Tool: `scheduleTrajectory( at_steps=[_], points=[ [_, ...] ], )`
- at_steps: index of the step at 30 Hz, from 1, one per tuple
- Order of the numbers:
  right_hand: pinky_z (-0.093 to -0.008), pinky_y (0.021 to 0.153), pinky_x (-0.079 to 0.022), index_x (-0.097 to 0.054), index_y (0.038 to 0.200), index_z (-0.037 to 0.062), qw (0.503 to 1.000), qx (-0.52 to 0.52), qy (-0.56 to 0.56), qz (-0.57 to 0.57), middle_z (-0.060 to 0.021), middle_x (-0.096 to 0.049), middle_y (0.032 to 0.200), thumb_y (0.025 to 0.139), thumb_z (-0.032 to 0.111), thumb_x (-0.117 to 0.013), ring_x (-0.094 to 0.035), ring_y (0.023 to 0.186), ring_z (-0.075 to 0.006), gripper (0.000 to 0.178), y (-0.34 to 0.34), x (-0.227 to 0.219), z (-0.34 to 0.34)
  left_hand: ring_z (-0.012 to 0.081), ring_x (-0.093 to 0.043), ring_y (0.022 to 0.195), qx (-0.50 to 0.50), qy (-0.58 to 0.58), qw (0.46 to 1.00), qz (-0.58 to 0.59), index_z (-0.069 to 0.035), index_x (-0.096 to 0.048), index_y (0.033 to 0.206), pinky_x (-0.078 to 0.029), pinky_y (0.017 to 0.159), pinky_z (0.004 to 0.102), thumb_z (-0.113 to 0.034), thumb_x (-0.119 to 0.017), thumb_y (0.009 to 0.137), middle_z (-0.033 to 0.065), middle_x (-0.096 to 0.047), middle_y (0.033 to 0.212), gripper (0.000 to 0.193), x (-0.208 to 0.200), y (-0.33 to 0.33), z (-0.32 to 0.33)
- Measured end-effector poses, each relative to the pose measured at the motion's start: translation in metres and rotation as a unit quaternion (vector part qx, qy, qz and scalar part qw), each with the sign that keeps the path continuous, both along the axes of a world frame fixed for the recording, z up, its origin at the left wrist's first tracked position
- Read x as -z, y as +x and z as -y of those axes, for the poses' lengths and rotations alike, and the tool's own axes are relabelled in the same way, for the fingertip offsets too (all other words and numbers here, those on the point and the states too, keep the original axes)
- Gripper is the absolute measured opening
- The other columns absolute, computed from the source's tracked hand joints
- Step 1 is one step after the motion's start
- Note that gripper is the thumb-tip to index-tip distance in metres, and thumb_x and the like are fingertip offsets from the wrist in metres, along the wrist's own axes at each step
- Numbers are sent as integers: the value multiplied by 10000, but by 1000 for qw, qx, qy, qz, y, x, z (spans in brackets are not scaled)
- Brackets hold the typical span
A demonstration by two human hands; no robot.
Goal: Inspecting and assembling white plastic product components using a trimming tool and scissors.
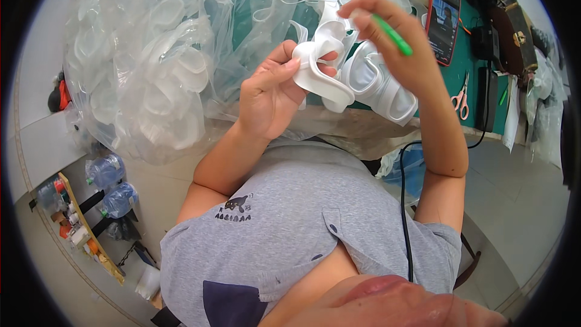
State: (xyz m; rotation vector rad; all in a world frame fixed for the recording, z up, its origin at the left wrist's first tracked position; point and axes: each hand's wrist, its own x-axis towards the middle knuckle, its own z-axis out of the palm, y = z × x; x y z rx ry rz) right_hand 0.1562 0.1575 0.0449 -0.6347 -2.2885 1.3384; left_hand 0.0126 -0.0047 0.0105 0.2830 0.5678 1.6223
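My left hand is closed on a soft white looped piece with a raised rim, thumb on one side and fingertips showing through its opening. My right hand is a little blurred, its thumb and forefinger drawn together at the piece's upper end. A slim bright green tool lies across its fingers; its kind does not show. A thin pale strand runs leftward from near those fingertips. More white looped pieces lie just beneath and right of my hands, partly covered by the right forearm.
Clear plastic bags full of similar white pieces heap at left and back. On the green tabletop at right are a phone, pink-handled scissors and a brown case. A black cable hangs by my right arm.
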Motion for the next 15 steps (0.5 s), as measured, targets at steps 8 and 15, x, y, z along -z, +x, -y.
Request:
scheduleTrajectory(
  at_steps=[8,15],
  points=[
    [-222,801,-471,-630,1062,-9,981,-75,-171,-51,-38,-652,935,902,111,-623,-588,898,-77,200,9,4,15,324,-564,1119,132,-8,989,68,70,-452,1250,-423,996,430,-175,-454,857,242,-568,1176,463,2,2,3],
    [-245,804,-489,-640,952,-4,972,-66,-176,-143,-50,-658,925,831,-33,-652,-612,861,-111,125,11,8,31,286,-601,1077,208,-77,964,143,34,-399,1312,-479,940,408,-272,-378,979,185,-588,1162,453,18,10,9]
  ],
)
